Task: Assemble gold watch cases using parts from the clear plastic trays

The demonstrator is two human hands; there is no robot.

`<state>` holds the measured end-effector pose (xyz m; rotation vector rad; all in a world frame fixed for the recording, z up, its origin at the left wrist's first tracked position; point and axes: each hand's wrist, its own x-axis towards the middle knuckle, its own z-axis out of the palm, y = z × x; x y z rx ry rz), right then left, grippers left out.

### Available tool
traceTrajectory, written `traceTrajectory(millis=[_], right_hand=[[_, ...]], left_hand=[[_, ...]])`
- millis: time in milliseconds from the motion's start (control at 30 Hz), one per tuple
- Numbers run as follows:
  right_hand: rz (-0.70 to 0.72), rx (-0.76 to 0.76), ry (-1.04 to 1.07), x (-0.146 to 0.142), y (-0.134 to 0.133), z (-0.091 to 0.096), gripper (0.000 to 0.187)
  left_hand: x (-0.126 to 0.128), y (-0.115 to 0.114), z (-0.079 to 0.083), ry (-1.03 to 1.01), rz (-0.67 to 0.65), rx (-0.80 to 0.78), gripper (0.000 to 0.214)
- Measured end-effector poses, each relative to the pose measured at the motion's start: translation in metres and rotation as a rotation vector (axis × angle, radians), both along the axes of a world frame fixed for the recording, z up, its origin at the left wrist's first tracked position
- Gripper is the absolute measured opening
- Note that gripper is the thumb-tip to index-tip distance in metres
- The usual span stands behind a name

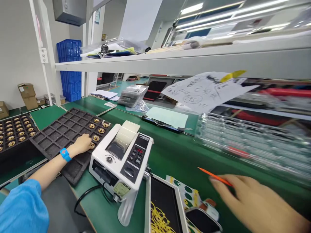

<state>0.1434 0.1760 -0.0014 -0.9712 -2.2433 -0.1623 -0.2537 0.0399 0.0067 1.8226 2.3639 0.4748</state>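
Observation:
My left hand [83, 144], with a blue band at the wrist, reaches into a black compartment tray [57, 136]. Its fingers are bent and closed at a gold round part [92, 145] in one pocket. Several more gold round parts [96, 138] fill pockets near the tray's right edge; many other pockets there hold nothing. On the right, my right hand [257, 200] grips a thin orange pointed tool [215, 176], its tip aimed left. That hand is slightly blurred, and whether the tool is tweezers or a single stick I cannot tell.
A white tape dispenser [121, 155] stands between my hands, its black cable [85, 194] hanging left. Before me lie a white-rimmed tray [164, 187] with yellow bands [159, 220] and a phone-like device [202, 220]. Clear plastic trays [252, 142] stand at right; a shelf [170, 63] crosses above.

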Motion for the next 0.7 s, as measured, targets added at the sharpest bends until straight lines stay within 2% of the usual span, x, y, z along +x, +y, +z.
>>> traceTrajectory(millis=[100, 167, 233, 300, 367, 400, 433, 467, 533, 600, 700], right_hand=[[0.04, 0.083, -0.085, -0.007, -0.041, 0.004, 0.028], [0.139, 0.146, -0.065, -0.008, -0.08, 0.006, 0.033], [0.196, 0.1, -0.014, -0.007, -0.114, 0.008, 0.031], [0.219, -0.04, 0.062, -0.004, -0.137, 0.011, 0.029], [0.23, -0.221, 0.203, 0.002, -0.148, 0.016, 0.032], [0.245, -0.302, 0.311, 0.006, -0.15, 0.02, 0.036], [0.27, -0.37, 0.437, 0.01, -0.151, 0.024, 0.04], [0.3, -0.418, 0.574, 0.013, -0.152, 0.027, 0.044], [0.364, -0.489, 0.804, 0.019, -0.155, 0.033, 0.05], [0.405, -0.551, 0.864, 0.023, -0.16, 0.035, 0.051], [0.41, -0.574, 0.736, 0.023, -0.171, 0.031, 0.043]], left_hand=[[-0.004, -0.001, 0.004, -0.017, 0.005, 0.033, 0.023], [-0.004, -0.006, 0.017, -0.061, 0.005, 0.118, 0.018], [0.006, -0.016, 0.035, -0.121, 0.026, 0.268, 0.018], [0.03, -0.035, 0.052, -0.203, 0.044, 0.453, 0.014], [0.068, -0.06, 0.064, -0.334, 0.035, 0.642, 0.011], [0.09, -0.073, 0.066, -0.59, 0.014, 0.794, 0.011], [0.113, -0.084, 0.066, -0.829, -0.009, 0.86, 0.015], [0.136, -0.093, 0.062, -1.056, -0.058, 0.758, 0.017], [0.177, -0.1, 0.05, -1.44, -0.111, 0.392, 0.029], [0.205, -0.094, 0.034, -1.668, -0.123, 0.148, 0.039], [0.224, -0.078, 0.015, -1.806, -0.071, 0.078, 0.041]])
